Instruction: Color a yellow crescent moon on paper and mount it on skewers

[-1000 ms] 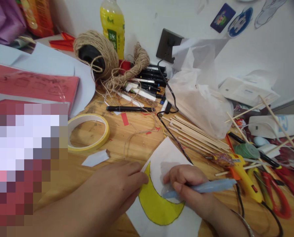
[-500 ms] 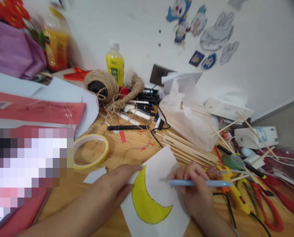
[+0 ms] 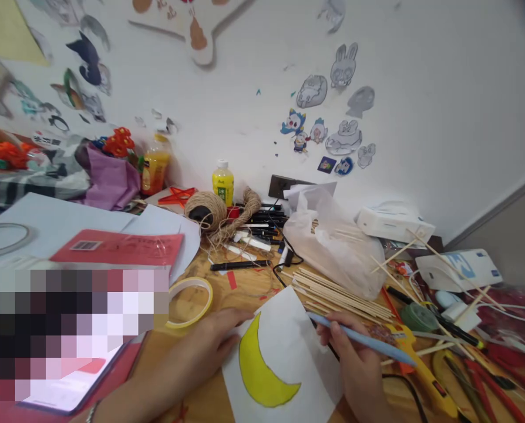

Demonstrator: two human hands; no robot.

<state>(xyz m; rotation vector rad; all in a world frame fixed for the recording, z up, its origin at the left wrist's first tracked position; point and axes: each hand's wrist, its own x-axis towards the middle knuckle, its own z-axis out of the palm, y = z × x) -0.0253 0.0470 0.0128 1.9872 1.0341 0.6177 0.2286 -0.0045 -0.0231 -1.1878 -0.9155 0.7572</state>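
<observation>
A white sheet of paper with a yellow crescent moon drawn on it lies on the wooden table near me. My left hand rests flat on the paper's left edge, fingers stretched out. My right hand is closed round a light blue pen, held above the paper's right side with its tip pointing up and left, off the sheet.
A roll of yellow tape lies left of the paper. Wooden sticks, a white plastic bag, a yellow glue gun, red scissors, twine, black markers and a yellow bottle crowd the table. Red folders lie left.
The view has tilted up, showing more wall with stickers. My right hand has lifted the pen off the moon and drawn it to the right. My left hand stays on the paper.
</observation>
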